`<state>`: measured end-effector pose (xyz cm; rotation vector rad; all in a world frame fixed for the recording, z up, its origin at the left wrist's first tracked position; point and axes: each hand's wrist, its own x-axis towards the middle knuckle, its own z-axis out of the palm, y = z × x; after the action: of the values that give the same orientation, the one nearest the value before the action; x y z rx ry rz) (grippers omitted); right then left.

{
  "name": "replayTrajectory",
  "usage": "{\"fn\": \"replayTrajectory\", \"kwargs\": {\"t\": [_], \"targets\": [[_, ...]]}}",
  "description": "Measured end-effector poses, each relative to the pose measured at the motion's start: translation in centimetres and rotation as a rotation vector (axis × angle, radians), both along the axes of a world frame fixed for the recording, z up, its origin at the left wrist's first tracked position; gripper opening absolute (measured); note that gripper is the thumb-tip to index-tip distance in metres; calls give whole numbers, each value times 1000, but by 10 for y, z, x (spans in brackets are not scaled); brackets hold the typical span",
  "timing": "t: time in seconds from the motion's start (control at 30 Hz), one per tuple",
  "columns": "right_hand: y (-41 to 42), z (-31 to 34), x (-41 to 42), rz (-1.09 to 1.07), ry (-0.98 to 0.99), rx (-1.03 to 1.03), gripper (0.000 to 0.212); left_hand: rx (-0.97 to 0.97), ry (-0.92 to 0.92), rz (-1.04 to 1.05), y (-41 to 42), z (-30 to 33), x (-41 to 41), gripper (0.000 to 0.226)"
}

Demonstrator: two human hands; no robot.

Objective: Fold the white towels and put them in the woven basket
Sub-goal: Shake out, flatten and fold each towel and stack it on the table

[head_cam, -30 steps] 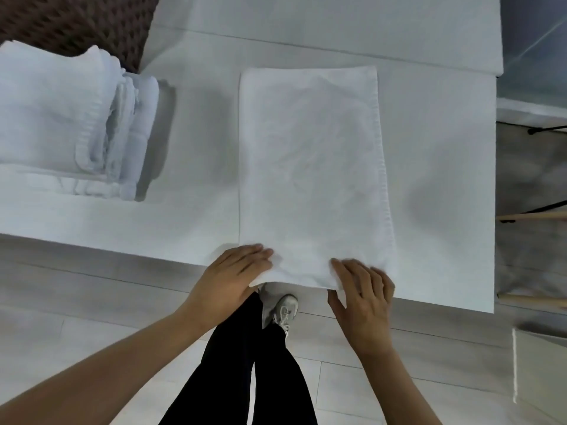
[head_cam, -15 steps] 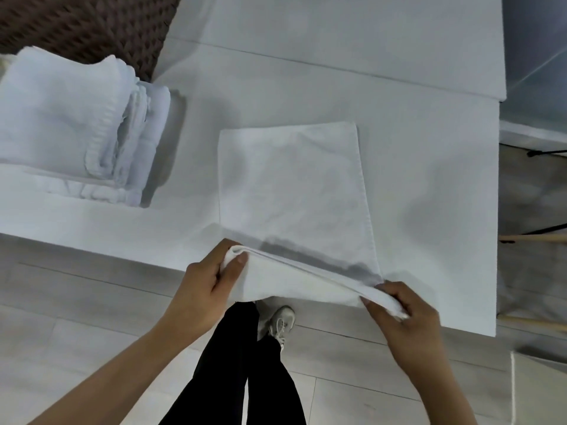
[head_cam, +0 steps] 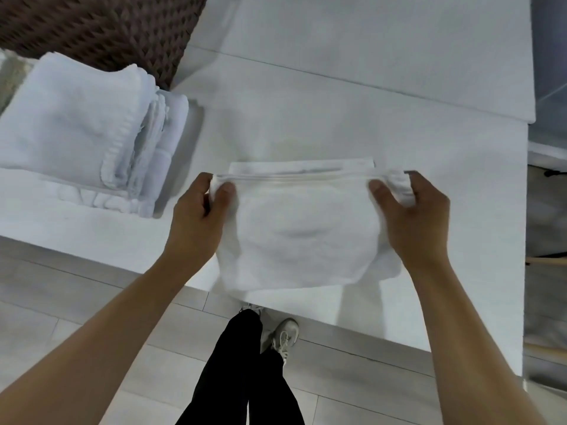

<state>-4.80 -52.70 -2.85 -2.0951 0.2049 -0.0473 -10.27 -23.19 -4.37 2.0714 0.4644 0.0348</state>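
At the frame's centre, on the white table (head_cam: 429,167), the left hand (head_cam: 199,222) and right hand (head_cam: 414,222) pinch the folded white cloth towel's (head_cam: 306,234) far corners; its long axis runs left-right.

White table (head_cam: 383,96), pale plank floor (head_cam: 92,302)

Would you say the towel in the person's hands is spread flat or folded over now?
Mid-fold: both hands, left and right, pinch the towel corners, doubling it toward its far edge.
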Motion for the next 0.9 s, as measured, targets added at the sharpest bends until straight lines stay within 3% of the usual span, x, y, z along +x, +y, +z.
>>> {"fn": "replayTrajectory", "kwargs": {"t": [0.17, 0.37, 0.43, 0.57, 0.67, 0.77, 0.9], "targets": [[9, -32, 39, 81, -5, -105, 29, 102, 16, 13, 5, -20, 28, 38], [15, -65, 58, 61, 13, -240, 29, 247, -21, -36, 12, -48, 55, 25], [17, -75, 60, 56, 36, -301, 27, 393, -56, -97, 18, -62, 63, 22], [20, -84, 57, 1, 5, -336, 38, 687, -135, -350, 21, -73, 65, 50], [23, -82, 38, -55, -102, -501, 55, 732, -193, -463, 17, -76, 56, 50], [35, -80, -3, -35, -237, -622, 42, 706, -161, -451, 16, -80, 48, 48], [64, -85, -74, 246, -274, -558, 25, 683, -114, -410, 14, -82, 38, 50]]}}
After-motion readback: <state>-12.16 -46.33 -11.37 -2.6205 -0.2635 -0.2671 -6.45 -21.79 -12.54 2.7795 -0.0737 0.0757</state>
